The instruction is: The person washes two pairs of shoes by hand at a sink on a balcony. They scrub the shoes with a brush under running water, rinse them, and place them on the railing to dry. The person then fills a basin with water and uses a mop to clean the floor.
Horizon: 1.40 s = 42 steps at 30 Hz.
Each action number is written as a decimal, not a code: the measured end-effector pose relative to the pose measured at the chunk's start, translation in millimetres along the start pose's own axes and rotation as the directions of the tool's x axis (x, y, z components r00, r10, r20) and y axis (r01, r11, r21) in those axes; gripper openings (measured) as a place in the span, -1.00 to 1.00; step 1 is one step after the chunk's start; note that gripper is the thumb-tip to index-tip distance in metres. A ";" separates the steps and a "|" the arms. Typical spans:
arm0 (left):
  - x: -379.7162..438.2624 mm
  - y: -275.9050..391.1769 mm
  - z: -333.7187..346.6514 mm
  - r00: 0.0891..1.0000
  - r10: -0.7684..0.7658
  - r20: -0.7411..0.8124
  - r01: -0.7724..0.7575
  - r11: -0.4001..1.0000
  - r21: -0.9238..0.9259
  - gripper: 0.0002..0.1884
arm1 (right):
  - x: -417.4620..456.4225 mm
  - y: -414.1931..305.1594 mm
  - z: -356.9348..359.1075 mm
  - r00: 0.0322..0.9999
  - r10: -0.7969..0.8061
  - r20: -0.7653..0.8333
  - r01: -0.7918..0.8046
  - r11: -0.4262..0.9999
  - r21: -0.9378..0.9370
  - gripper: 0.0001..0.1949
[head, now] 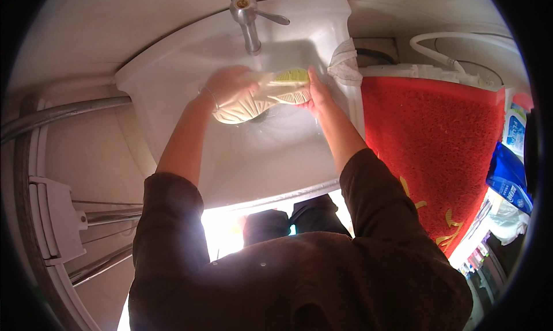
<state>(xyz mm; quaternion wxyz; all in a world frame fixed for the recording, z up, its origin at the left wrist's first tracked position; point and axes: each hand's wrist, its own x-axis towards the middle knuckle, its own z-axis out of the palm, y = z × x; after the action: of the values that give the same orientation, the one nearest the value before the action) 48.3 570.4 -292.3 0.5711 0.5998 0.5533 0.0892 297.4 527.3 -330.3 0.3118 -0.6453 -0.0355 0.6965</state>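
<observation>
A pale shoe sole with ribbed tread and a yellow-green end (292,76) faces up over a white ceramic sink (268,158). My right hand (319,91) grips the yellow-green end at the right. My left hand (229,85), blurred, lies over the upper side of the other part; whether it grips or only touches the shoe cannot be told. A thin bracelet is on the left wrist. The metal faucet (246,18) stands just above, its spout pointing down toward the shoe, with a faint stream of water below it.
A crumpled light cloth (345,65) hangs on the sink's right rim. Right of the sink is a red textured mat (432,136) with yellow marks; beyond it are a blue pouch (510,180) and a bottle (515,130). Metal rails (69,115) run along the left.
</observation>
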 end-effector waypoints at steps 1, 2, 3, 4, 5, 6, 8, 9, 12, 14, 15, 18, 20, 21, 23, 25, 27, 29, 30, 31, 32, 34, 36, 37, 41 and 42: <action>3.7 -4.5 -2.6 0.999 -0.048 0.008 0.048 0.999 -0.004 -0.48 | 5.0 0.7 -0.6 1.000 -0.025 0.001 0.025 0.997 -0.077 -0.46; 5.7 -9.8 -5.5 0.995 -0.097 0.017 0.097 0.995 -0.007 -0.49 | 9.7 1.7 -1.5 0.999 -0.050 0.005 0.051 0.987 -0.153 -0.48; 5.8 -10.4 -8.7 0.989 -0.144 0.007 0.144 0.990 0.002 -0.50 | 14.4 1.3 -2.2 0.997 -0.077 0.008 0.077 0.971 -0.228 -0.49; 5.6 -10.5 -12.6 0.981 -0.191 -0.003 0.191 0.981 0.011 -0.52 | 20.7 -0.2 -1.3 0.998 -0.068 0.016 0.070 0.962 -0.264 -0.49; 5.2 -12.2 -17.2 0.971 -0.238 -0.014 0.238 0.971 0.019 -0.53 | 27.9 -2.2 0.9 0.998 -0.059 0.023 0.063 0.952 -0.300 -0.49; 4.4 -27.8 -23.6 0.960 -0.275 0.046 0.279 0.941 -0.191 -0.57 | 33.1 -3.5 3.4 0.998 -0.048 0.035 0.057 0.940 -0.336 -0.47; -0.9 -69.9 -38.7 0.934 -0.311 0.178 0.355 0.741 -0.570 -0.63 | 36.2 -4.7 11.8 0.997 -0.067 0.041 0.077 0.930 -0.361 -0.49; -8.8 -65.3 -44.1 0.934 -0.313 0.173 0.346 0.673 -0.653 -0.63 | 38.0 -5.1 15.1 0.996 -0.080 0.038 0.088 0.926 -0.367 -0.49; -40.4 -56.5 -56.5 0.947 -0.287 0.147 0.275 0.481 -0.833 -0.64 | 29.1 -7.4 35.8 0.998 -0.054 0.010 0.054 0.929 -0.367 -0.47; -48.1 -90.1 -60.4 0.968 -0.235 0.086 0.174 0.384 -0.907 -0.65 | 22.1 -4.3 49.9 0.999 -0.021 0.046 0.034 0.950 -0.309 -0.45; -48.6 -101.8 -61.9 0.967 -0.238 0.091 0.179 0.382 -0.907 -0.66 | 18.2 -3.2 56.1 0.998 -0.008 0.062 0.025 0.960 -0.280 -0.43; -46.5 -131.9 -60.7 0.955 -0.287 0.079 0.193 0.397 -0.897 -0.66 | 4.8 -4.1 62.0 0.997 -0.030 0.072 0.048 0.965 -0.256 -0.43; -38.3 -150.3 -55.9 0.928 -0.372 0.031 0.201 0.429 -0.881 -0.66 | -6.7 -5.9 60.5 0.994 -0.062 0.092 0.085 0.957 -0.277 -0.45; -31.4 -155.8 -51.6 0.914 -0.403 0.041 0.238 0.454 -0.858 -0.65 | -16.2 -10.1 57.4 0.991 -0.096 0.091 0.118 0.950 -0.290 -0.47; -23.5 -158.9 -41.3 0.881 -0.471 0.049 0.311 0.498 -0.809 -0.62 | -34.3 -16.5 50.2 0.985 -0.142 0.093 0.163 0.945 -0.284 -0.51; -21.2 -60.4 -26.3 0.790 -0.612 0.036 0.487 0.590 -0.644 -0.60 | -49.1 -20.3 33.1 0.981 -0.185 0.057 0.193 0.955 -0.227 -0.53; -19.8 -37.0 -21.6 0.794 -0.608 0.010 0.487 0.626 -0.609 -0.58 | -61.0 -12.0 20.3 0.964 -0.265 0.035 0.266 0.941 -0.210 -0.53; 7.1 -81.8 -6.5 0.890 -0.456 -0.001 0.314 0.614 -0.724 -0.57 | -77.3 -0.8 11.1 0.949 -0.314 -0.014 0.308 0.938 -0.161 -0.53; 21.6 -100.6 2.2 0.918 -0.396 -0.007 0.253 0.599 -0.760 -0.59 | -86.5 5.2 6.8 0.950 -0.309 -0.040 0.302 0.946 -0.120 -0.53; 35.9 -118.4 10.5 0.942 -0.336 -0.022 0.189 0.580 -0.792 -0.61 | -95.4 11.7 2.6 0.951 -0.303 -0.061 0.298 0.951 -0.079 -0.54; 47.0 -125.8 15.7 0.962 -0.270 -0.031 0.129 0.556 -0.821 -0.63 | -104.1 17.4 -1.1 0.951 -0.296 -0.092 0.294 0.955 -0.037 -0.54; 60.8 -116.2 27.3 0.960 -0.272 -0.062 0.140 0.660 -0.738 -0.67 | -122.2 26.4 -1.9 0.954 -0.262 -0.145 0.268 0.963 0.019 -0.55; 66.6 -102.7 36.9 0.962 -0.260 -0.082 0.124 0.685 -0.718 -0.68 | -131.2 38.1 -7.0 0.950 -0.257 -0.179 0.271 0.961 0.057 -0.55; 65.9 -92.0 38.4 0.965 -0.247 -0.082 0.106 0.660 -0.744 -0.68 | -131.7 43.7 -12.0 0.958 -0.239 -0.162 0.257 0.960 0.106 -0.54; 45.3 -34.7 29.3 0.983 -0.180 -0.039 0.084 0.625 -0.776 -0.71 | -134.9 48.2 -28.5 0.994 -0.053 -0.098 0.087 0.921 0.380 -0.54; 37.9 -21.7 23.4 0.985 -0.170 0.013 0.115 0.609 -0.784 -0.72 | -130.8 48.8 -31.5 0.994 0.019 -0.108 0.031 0.897 0.442 -0.56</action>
<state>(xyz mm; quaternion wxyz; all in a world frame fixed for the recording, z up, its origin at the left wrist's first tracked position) 67.6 580.0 -336.9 0.7624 0.2428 0.5227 0.2941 303.9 414.2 -243.0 0.4538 -0.5947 0.1391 0.6489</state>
